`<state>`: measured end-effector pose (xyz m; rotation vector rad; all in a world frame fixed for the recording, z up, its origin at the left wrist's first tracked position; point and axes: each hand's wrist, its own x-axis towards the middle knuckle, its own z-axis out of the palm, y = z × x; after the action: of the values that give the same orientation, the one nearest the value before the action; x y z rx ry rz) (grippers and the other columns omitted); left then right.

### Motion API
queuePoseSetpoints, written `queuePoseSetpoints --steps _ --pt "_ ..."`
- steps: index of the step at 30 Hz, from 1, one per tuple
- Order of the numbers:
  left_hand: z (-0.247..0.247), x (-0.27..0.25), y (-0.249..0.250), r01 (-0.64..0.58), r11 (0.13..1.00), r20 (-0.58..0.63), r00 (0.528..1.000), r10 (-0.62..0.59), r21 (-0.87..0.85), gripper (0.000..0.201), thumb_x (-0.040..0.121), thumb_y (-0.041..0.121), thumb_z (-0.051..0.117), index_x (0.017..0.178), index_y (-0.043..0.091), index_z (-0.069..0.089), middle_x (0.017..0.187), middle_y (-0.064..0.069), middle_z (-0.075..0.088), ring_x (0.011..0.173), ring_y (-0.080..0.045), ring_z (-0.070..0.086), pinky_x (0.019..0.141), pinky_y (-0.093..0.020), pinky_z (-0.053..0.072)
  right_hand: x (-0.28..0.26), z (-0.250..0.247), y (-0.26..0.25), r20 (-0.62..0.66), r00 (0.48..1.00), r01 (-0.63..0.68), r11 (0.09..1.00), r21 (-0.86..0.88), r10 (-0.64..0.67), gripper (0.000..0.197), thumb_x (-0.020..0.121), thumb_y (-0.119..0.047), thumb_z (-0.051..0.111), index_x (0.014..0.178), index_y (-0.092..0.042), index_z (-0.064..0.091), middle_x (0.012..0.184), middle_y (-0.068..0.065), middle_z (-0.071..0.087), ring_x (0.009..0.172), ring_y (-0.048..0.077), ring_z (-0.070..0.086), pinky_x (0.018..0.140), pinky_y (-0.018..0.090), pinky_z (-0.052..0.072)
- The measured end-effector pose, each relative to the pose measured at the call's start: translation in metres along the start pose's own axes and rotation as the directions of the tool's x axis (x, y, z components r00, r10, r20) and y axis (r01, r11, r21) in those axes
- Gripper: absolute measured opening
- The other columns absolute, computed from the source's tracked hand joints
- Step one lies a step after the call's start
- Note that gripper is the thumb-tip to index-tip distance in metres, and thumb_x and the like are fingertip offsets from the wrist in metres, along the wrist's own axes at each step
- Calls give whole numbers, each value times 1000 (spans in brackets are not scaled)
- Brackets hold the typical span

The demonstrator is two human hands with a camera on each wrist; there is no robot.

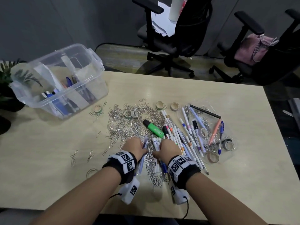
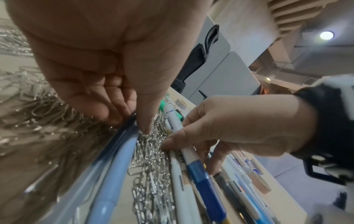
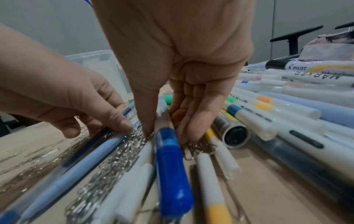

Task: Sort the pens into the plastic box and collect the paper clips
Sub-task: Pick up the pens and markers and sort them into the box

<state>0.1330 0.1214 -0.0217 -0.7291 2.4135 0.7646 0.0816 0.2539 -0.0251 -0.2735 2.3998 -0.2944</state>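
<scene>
Flanking the paper clips (image 1: 129, 125): left hand (image 1: 135, 147) clamped on light-blue pen (image 2: 114, 174), right hand (image 1: 168, 149) pinching blue-capped pen (image 3: 172, 171); green highlighter (image 1: 153, 128) at twelve o'clock, plastic box (image 1: 97, 62) at ten, tape rolls (image 1: 131, 113) among clips.

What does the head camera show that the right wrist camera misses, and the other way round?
Only the head view shows the tape rolls, the whole paper clip pile, the pens already standing in the plastic box and the office chairs. Only the right wrist view shows the PILOT marker lettering and the right hand's fingertips on the blue-capped pen. Both show the left hand and right hand gripping pens, and the green highlighter.
</scene>
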Motion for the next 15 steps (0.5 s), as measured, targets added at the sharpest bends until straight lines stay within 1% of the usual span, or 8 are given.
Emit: queuePoseSetpoints --steps 1,2,4,6,8,10,12,15 --pt "-1 1 0 -3 1000 -2 1000 3 19 34 81 34 72 65 16 48 66 -1 53 62 -17 50 50 -25 34 2 -2 -1 0 1000 -3 1000 -11 3 31 81 -37 71 83 -13 51 73 1 57 64 16 57 58 27 50" --pt "-2 2 0 -6 1000 1 1000 6 27 32 81 34 72 69 14 50 69 -3 55 65 -19 51 54 -26 37 4 -4 -2 0 1000 -6 1000 -16 6 32 81 -37 71 88 -11 53 77 2 59 69 17 60 62 29 53" --pt "-5 5 0 1 1000 18 1000 -1 26 29 80 33 73 71 12 55 71 -4 58 65 -20 53 58 -27 40 7 -8 -2 4 1000 -18 1000 0 18 36 80 -37 73 96 -9 55 80 3 61 72 19 62 67 31 55" --pt "-7 9 0 22 1000 37 999 -22 17 29 79 31 74 65 11 57 65 -5 58 61 -20 54 56 -27 41 9 -9 -1 -4 1000 -24 999 21 24 39 80 -37 74 99 -9 54 76 1 58 70 18 59 63 29 51" --pt "-8 12 1 44 999 52 998 -44 -1 32 78 28 74 59 11 54 60 -5 55 57 -20 53 53 -26 40 8 -9 0 -20 1000 -24 999 32 25 41 80 -38 74 102 -11 53 78 1 57 70 18 57 60 28 47" --pt "-9 13 2 62 998 61 996 -61 -12 32 79 25 74 57 11 54 58 -4 53 56 -19 52 51 -25 40 6 -8 0 -36 999 -7 999 36 8 41 79 -39 74 101 -12 52 82 2 60 71 18 58 60 28 47" --pt "-10 14 2 71 997 60 996 -70 -16 27 79 25 73 60 11 59 60 -5 56 57 -19 54 53 -26 42 7 -6 0 -43 999 19 998 66 -16 42 78 -39 75 99 -13 50 82 1 60 71 18 58 60 27 46" --pt "-11 16 0 53 998 60 997 -52 -23 28 78 27 73 60 10 60 58 -6 54 56 -21 53 59 -29 47 7 -4 4 -52 998 51 985 164 -43 39 78 -40 74 92 -17 47 75 -3 54 63 13 51 51 23 36"
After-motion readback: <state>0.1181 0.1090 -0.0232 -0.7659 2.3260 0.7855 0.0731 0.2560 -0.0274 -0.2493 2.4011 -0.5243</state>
